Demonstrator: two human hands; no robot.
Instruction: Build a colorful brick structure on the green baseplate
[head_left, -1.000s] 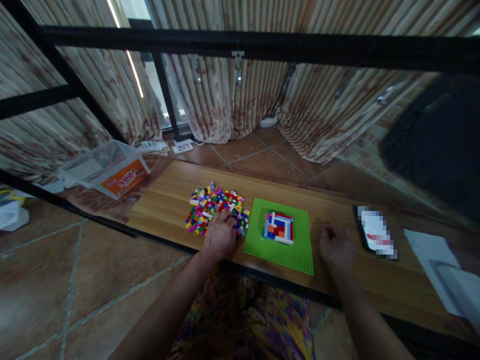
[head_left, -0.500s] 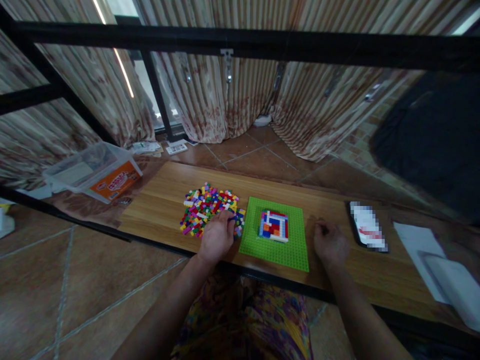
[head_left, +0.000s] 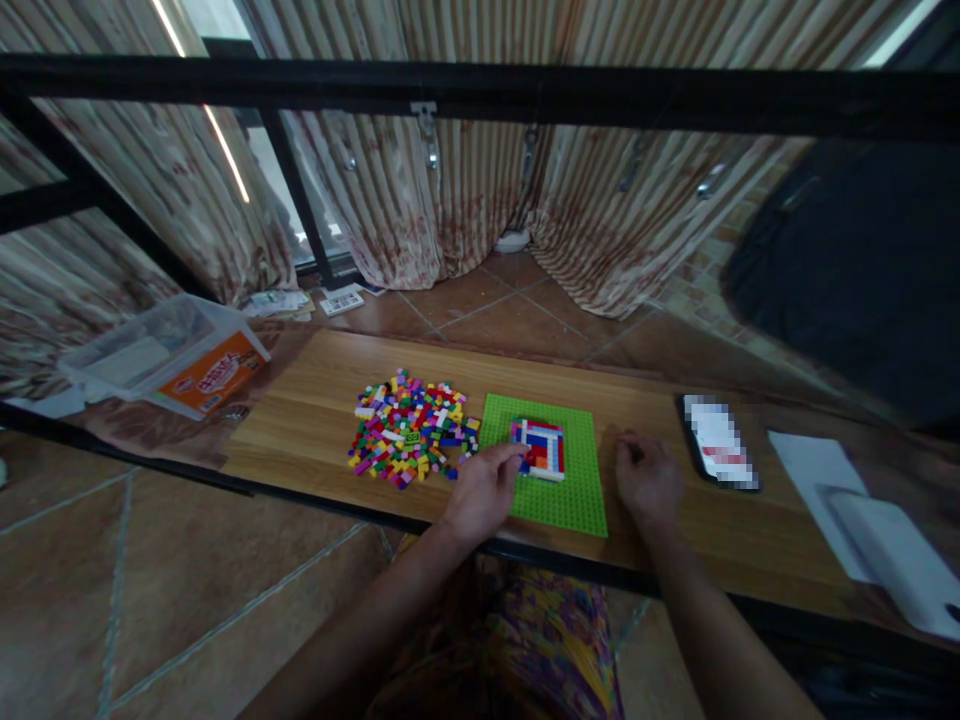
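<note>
My left hand is closed in a pinch at the near-left side of a small square build of red, blue and white bricks. A small building brick appears to be between its fingertips, mostly hidden by them. The build sits on a green baseplate. Left of the plate lies a loose pile of multicoloured bricks. On the wooden table just right of the plate rests my right hand, its fingers curled closed with nothing visible in them.
A phone lies right of my right hand, with white paper and a white object beyond it. A clear plastic box with an orange label stands off the table's left end. A black bar crosses ahead, before the curtains.
My left hand has moved right, from the edge of the brick pile to the build on the baseplate. My right hand stays curled beside the plate. The view has shifted slightly.
</note>
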